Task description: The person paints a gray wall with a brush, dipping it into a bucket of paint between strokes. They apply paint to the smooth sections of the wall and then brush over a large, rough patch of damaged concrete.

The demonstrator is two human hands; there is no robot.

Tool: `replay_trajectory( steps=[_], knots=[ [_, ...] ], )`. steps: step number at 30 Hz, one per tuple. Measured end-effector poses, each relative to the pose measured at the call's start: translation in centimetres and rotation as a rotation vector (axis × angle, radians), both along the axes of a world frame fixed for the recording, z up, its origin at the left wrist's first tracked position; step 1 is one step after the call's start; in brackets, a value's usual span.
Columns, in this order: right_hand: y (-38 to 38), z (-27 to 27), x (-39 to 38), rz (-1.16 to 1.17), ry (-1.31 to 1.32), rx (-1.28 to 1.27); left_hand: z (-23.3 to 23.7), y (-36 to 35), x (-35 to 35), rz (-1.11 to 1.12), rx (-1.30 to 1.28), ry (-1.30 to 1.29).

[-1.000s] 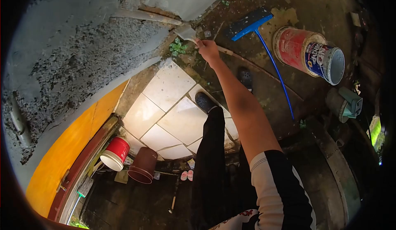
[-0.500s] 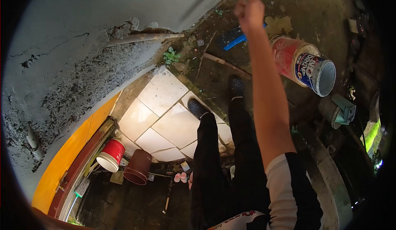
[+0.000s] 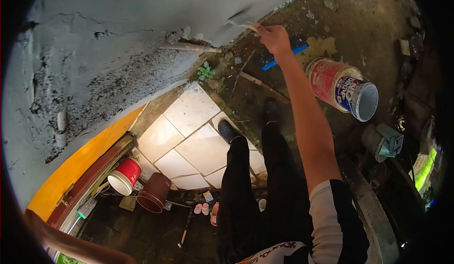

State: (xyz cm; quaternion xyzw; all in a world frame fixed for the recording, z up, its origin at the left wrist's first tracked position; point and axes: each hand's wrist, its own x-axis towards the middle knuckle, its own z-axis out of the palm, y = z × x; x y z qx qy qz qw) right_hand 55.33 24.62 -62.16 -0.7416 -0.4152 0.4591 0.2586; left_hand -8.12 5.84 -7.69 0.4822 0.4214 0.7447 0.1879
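My right hand (image 3: 274, 39) is closed around the pale handle of a paintbrush (image 3: 247, 26), its arm stretched out ahead. The brush head meets the grey wall (image 3: 189, 4) low down near the ground and is blurred, with a dark smear beside it. From the lower left comes my left forearm (image 3: 71, 242), which runs up to the edge of the picture beside the wall; the hand itself is cut off. Right of my right arm stands a red paint bucket (image 3: 324, 77), with a blue-labelled can (image 3: 347, 93) on top, its grey inside showing.
A blue strip (image 3: 283, 58) and a stick (image 3: 257, 80) lie on the dark ground. White tiles (image 3: 189, 108) are by my feet. Behind stand a red-and-white bucket (image 3: 125, 175), a brown bucket (image 3: 154, 193) and pink sandals (image 3: 201, 209). A green plastic container (image 3: 390, 140) is at right.
My right hand has moved down and to the left, bringing the brush against the lower wall. My left forearm has come further into view at the lower left. The view has shifted slightly.
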Motion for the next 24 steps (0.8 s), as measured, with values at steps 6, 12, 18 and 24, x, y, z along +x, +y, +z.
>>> replay_trajectory(
  steps=[6, 12, 18, 24],
  knots=[
    [-5.4, 3.2, -2.7, -0.438, 0.618, 0.141, -1.6, 0.2, -0.6, -0.257, 0.057, -0.104],
    [-9.7, 6.7, -13.6, -0.663, 0.878, 0.008, -4.4, 3.9, 10.4, 0.541, 0.073, -0.090],
    [-9.7, 11.1, -7.5, -0.631, 1.023, -0.158, -2.2, 3.4, 16.7, 0.530, -0.035, -0.288],
    [-8.2, 10.4, 0.1, -0.581, 0.904, -0.375, 3.4, 0.6, 15.2, 0.326, -0.184, -0.288]
  ],
)
